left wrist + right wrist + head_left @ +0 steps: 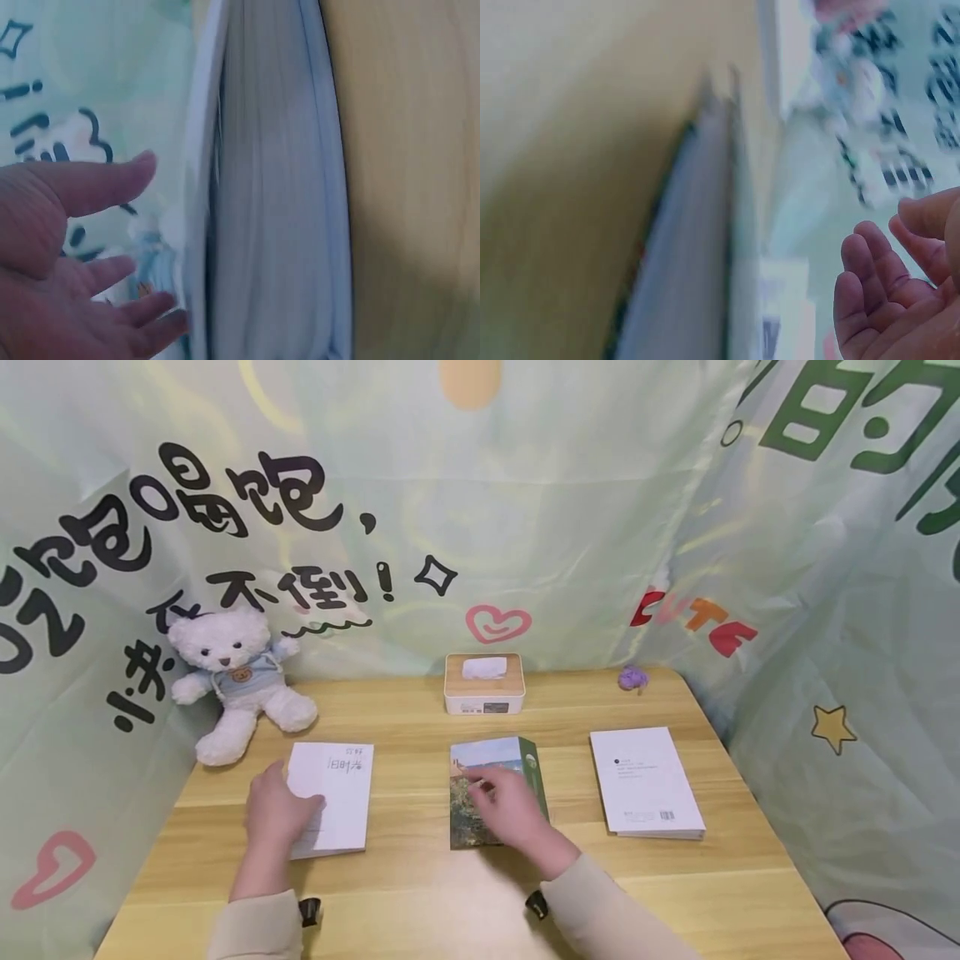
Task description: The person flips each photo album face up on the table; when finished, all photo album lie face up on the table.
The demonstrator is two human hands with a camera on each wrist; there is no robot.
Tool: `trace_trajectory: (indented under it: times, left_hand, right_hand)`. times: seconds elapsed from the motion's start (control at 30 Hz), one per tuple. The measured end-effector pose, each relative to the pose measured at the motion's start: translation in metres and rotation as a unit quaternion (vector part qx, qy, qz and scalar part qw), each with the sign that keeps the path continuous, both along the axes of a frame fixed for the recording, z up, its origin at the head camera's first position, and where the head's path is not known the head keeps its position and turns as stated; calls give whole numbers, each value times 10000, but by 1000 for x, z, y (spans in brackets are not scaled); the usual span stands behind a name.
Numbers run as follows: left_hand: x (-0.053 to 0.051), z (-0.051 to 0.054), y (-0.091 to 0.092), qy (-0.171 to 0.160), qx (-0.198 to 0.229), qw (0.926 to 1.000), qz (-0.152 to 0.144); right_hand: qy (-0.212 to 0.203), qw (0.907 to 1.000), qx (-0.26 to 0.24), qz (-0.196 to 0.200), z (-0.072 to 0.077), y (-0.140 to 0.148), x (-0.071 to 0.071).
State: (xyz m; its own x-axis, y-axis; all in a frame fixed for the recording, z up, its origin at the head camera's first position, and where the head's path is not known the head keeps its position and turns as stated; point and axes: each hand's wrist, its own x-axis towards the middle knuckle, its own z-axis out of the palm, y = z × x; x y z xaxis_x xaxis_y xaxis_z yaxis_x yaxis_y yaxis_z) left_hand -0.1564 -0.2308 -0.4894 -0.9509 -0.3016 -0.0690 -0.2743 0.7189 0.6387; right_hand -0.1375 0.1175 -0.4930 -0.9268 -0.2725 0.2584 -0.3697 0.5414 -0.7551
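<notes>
My left hand (277,806) is at the left side of a white book (341,802) with handwritten-style characters on its cover. In the left wrist view the thumb (112,184) stands spread from the fingers, beside the book's page block (262,187); whether the fingertips touch the cover cannot be told. Over the middle book (472,822), which has a landscape picture and a green strip on its cover, hovers my right hand (510,802). Its fingers (870,277) are loosely bent and hold nothing in the right wrist view, apart from the blurred book edge (697,247).
Another white book (645,785) lies at the right of the wooden table (420,902). Behind stand a white teddy bear (247,685) in a blue top and a tissue box (483,685). A small purple item (633,677) sits at the back right. Printed cloth surrounds the table.
</notes>
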Motion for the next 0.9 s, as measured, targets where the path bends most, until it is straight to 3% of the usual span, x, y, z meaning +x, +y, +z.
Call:
trace_trajectory:
  times: [0.07, 0.13, 0.2, 0.23, 0.3, 0.47, 0.57, 0.7, 0.9]
  left_hand:
    - [1, -1, 17, 812, -72, 9967, 8]
    - [2, -4, 39, 1539, -63, 9877, -254]
    - [4, -7, 64, 1965, 93, 9780, -689]
    - [5, -7, 77, 2010, 205, 9749, -930]
    - [8, -8, 101, 1875, 497, 9732, -1235]
    - [11, -13, 147, 1103, 1158, 9769, -1421]
    - [11, -19, 164, 470, 1390, 9767, -1566]
    - [11, -30, 180, -267, 1369, 9733, -1821]
    - [10, -38, 192, -398, 1150, 9668, -2246]
  right_hand:
    - [-48, 9993, -262, -260, 5, 12, -1]
    - [-61, 9978, -421, -511, 9, 22, -2]
    - [-52, 9962, -502, -713, 10, 32, -4]
    - [-63, 9953, -516, -816, 9, 37, -4]
    - [-110, 9933, -553, -1009, 7, 45, -5]
    - [-553, 9855, -578, -1494, -6, 63, -5]
    - [-904, 9812, -452, -1647, -14, 72, -3]
    - [-1352, 9762, -67, -1696, -27, 78, 1]
    - [-1451, 9739, 164, -1738, -40, 80, 2]
